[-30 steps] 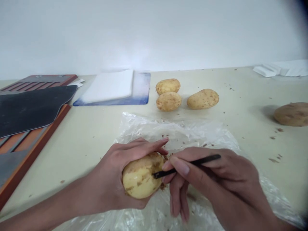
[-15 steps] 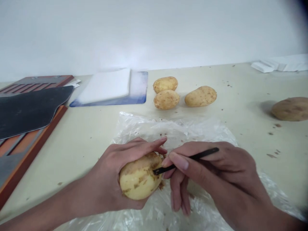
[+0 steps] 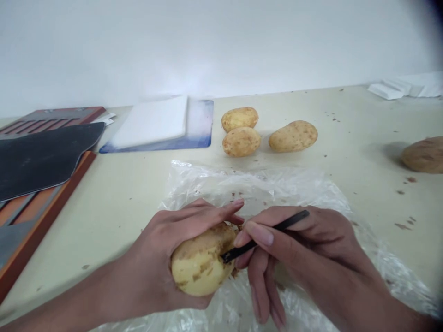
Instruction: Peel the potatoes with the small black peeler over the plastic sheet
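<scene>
A partly peeled potato (image 3: 199, 272) sits in my left hand (image 3: 166, 258), which wraps around its far and left sides with the index finger stretched along the top. Pale yellow flesh shows on the near side, with brown skin above and scraps of skin on it. My right hand (image 3: 297, 258) pinches a thin, flat black stick-like tool (image 3: 287, 222) between thumb and forefinger. The tool's lower tip touches the potato's right side. A crumpled clear plastic sheet (image 3: 277, 184) lies under both hands, dotted with bits of peel.
Three potatoes (image 3: 292, 136) lie behind the plastic, and a browner potato (image 3: 424, 156) is at the far right. A blue-edged board (image 3: 202, 124) carries a white slab (image 3: 150, 122). On the left, a dark mat (image 3: 44, 157) covers a slatted wooden rack (image 3: 65, 191). White papers (image 3: 408, 86) lie back right.
The tool's tip and the potato have shifted slightly downward in view. The right hand's lower fingers have dropped a little. Both hands keep their hold.
</scene>
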Tool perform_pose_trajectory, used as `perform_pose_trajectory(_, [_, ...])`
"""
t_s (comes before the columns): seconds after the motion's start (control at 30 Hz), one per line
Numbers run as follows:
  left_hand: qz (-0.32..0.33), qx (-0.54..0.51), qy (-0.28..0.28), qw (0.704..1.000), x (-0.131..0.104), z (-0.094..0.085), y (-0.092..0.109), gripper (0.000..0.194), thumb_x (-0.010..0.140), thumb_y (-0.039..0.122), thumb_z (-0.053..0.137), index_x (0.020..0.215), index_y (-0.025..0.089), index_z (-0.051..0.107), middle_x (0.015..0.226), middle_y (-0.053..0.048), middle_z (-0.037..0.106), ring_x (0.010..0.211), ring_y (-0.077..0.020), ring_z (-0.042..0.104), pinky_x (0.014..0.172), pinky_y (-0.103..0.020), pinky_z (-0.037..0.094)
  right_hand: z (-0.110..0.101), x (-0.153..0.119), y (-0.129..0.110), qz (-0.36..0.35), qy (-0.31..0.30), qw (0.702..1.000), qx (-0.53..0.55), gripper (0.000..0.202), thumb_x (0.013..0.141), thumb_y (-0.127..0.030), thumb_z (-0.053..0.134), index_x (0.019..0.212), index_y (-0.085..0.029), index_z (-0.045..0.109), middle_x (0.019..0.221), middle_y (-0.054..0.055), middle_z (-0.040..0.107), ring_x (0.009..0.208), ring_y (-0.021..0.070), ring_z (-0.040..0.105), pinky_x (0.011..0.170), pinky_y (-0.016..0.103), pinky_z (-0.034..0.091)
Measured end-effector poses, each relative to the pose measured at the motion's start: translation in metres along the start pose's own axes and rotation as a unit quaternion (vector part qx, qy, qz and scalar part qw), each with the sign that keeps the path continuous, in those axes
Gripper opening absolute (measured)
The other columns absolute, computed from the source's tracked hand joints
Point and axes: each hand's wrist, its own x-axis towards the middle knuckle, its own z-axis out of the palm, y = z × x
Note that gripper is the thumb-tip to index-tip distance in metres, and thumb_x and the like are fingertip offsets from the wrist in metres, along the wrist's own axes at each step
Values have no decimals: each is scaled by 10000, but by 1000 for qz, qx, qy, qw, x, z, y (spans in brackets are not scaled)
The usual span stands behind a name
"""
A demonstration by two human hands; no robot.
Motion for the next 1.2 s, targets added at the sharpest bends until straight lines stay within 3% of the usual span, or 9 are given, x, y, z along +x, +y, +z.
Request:
perform_pose_trajectory(0.17, [-2,-17,10,1000,0,0,1,1064,646,486,923,1545,510,354,1482,65,624,1270,-296,682,1051,-437,668,1,0,1,-17,10,999,-34,225,1035,-330,624,972,-168,767,651,28,734,515,97,695,543,158,594])
perform_pose_trajectory(0.27, [-28,-25,-2,999,0,2,1,1111,607,392,950,1548,475,364,1456,49,645,1202,-273,706,1034,-401,669,5,0,0,-92,47,988,-119,220,1017,-272,642,892,-139,766,629,45,724,494,129,700,490,178,602])
perform_pose_trajectory(0.4, [-32,-24,-1,999,0,5,0,1123,617,376,941,1564,448,342,1379,36,697,1134,-252,727,1027,-390,661,7,-1,-5,-199,132,942,-236,186,985,-200,673,849,-152,789,642,44,728,499,124,692,501,178,606])
perform_pose_trajectory(0.53, [-11,-17,19,1000,1,6,1,1087,621,371,929,1549,449,369,1441,15,653,1178,-266,705,945,-366,681,3,-1,-10,-174,134,958,-183,182,1011,-236,652,916,-172,794,593,30,717,479,128,669,453,189,585])
perform_pose_trajectory(0.73, [-32,-35,25,999,1,5,7,1024,681,268,882,1542,446,359,1239,19,730,971,-160,734,860,-235,668,-5,1,-7,-185,125,961,-161,155,1022,-217,646,1010,-220,801,687,19,736,578,121,692,527,191,592])
perform_pose_trajectory(0.83, [-14,-69,35,997,-1,5,7,948,696,226,879,1497,416,410,1251,-10,698,1023,-172,721,796,-207,653,-4,-1,-11,-229,144,932,-243,146,1019,-181,635,1024,-216,777,732,7,749,611,110,709,575,176,602])
perform_pose_trajectory(1.0, [51,-49,33,997,2,4,8,859,727,140,805,1465,424,468,1201,15,698,1065,-146,679,907,-221,613,0,-7,-19,-324,137,821,-449,190,911,-77,681,1017,-221,747,828,4,768,690,112,734,644,160,618])
perform_pose_trajectory(1.1, [58,-20,40,997,3,5,9,851,721,158,800,1469,406,478,1217,0,704,1095,-177,677,934,-268,617,1,-11,-17,-354,112,795,-481,361,889,-46,687,1148,-297,715,977,-10,787,802,134,762,746,178,651])
perform_pose_trajectory(1.2, [32,0,49,998,2,6,9,833,736,182,790,1472,404,467,1235,-4,710,1083,-184,695,909,-269,627,2,-15,-11,-360,135,775,-502,353,900,-71,696,1161,-308,711,1047,-17,795,812,154,769,784,211,666])
